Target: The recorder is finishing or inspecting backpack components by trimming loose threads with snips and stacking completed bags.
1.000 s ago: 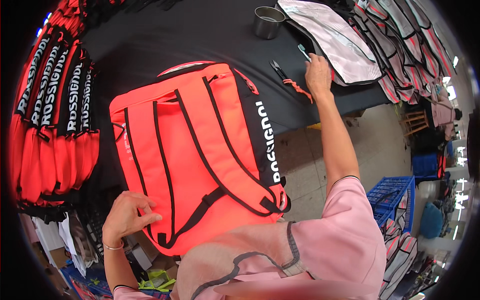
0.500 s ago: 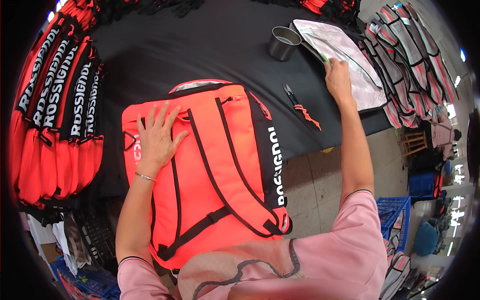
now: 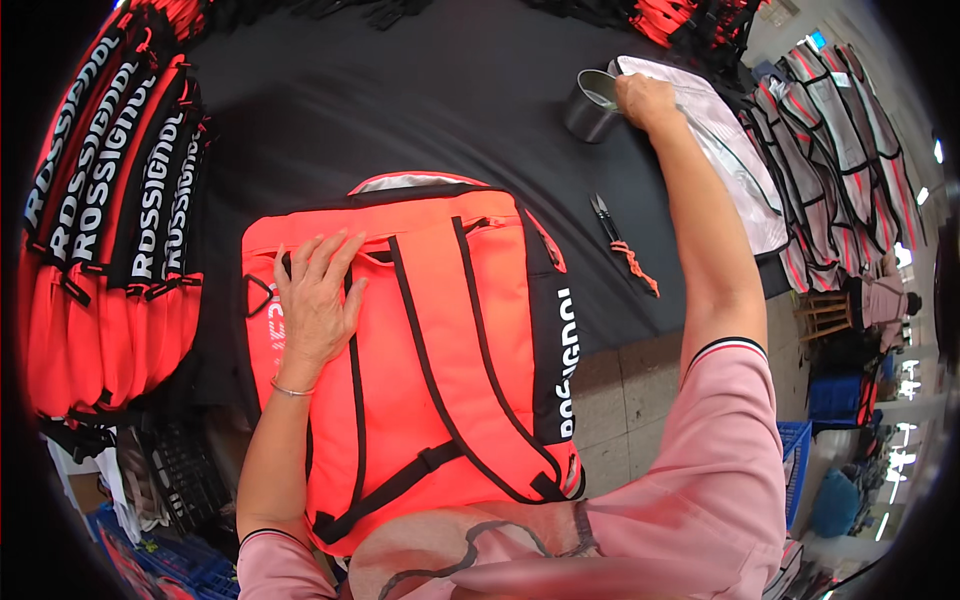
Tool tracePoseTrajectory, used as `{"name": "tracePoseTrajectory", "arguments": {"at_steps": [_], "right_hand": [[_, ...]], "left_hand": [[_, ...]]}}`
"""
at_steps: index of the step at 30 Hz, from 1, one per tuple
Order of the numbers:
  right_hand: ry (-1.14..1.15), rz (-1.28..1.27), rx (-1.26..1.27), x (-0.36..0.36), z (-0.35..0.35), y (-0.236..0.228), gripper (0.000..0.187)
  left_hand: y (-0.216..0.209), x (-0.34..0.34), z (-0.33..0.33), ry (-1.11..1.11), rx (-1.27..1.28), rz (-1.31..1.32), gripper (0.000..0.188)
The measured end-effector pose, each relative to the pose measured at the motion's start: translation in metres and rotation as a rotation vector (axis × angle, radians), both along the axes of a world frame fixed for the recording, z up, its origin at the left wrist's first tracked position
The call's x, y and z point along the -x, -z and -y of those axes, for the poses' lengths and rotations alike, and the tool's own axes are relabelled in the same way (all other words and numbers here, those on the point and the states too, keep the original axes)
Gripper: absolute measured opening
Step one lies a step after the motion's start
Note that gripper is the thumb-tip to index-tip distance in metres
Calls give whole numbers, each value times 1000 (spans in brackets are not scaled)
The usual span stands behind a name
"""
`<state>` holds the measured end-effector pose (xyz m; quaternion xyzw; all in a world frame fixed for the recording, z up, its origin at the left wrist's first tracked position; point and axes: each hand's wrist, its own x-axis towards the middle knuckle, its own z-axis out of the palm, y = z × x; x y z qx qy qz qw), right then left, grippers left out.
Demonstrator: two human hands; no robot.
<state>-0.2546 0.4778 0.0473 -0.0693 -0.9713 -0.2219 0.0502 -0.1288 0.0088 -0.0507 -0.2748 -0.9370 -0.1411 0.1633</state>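
Note:
A bright orange-red backpack [image 3: 425, 345] with black-edged shoulder straps lies on the black-covered table, its strap side up. My left hand [image 3: 320, 300] rests flat on its upper left part, fingers stretched out. At the far right, my right hand [image 3: 650, 100] has its fingers curled against the rim of a dark metal cup [image 3: 592, 118]. What those fingers hold, if anything, is hidden. Beneath and beside that hand lies a pale pinkish fabric panel [image 3: 735, 165]. Thread snips [image 3: 607, 222] with an orange cord lie on the cloth between the backpack and my right arm.
Stacked orange-red and black bag pieces [image 3: 115, 220] line the left side. Grey panels with black edging [image 3: 835, 150] are piled at the far right. More red and black pieces [image 3: 690, 25] sit at the back. A wooden stool [image 3: 825, 315] and blue crates [image 3: 838, 398] stand beyond the table.
My right hand has moved left and away from me, from the pale panel to the cup's rim. The green thing in its fingers no longer shows. My left hand stays on the backpack.

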Motion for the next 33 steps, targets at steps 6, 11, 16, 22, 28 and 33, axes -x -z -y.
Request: {"name": "tracePoseTrajectory", "arguments": {"at_steps": [6, 11, 16, 22, 28, 33], "right_hand": [[32, -84, 45, -26, -7, -18, 26], [18, -150, 210, -42, -4, -12, 24], [76, -187, 231, -59, -35, 16, 24], [28, -397, 541, -94, -2, -1, 28], [-300, -294, 998, -137, 84, 6, 23], [-426, -70, 1005, -159, 122, 7, 13]], "left_hand": [[2, -3, 2, 2, -23, -27, 54], [5, -6, 7, -1, -21, -45, 53], [-3, -6, 0, -10, -53, -107, 46], [-47, 8, -45, 1, -132, -209, 55], [3, -48, -86, 97, -70, 65, 73], [16, -88, -75, 143, -90, 179, 78]]}}
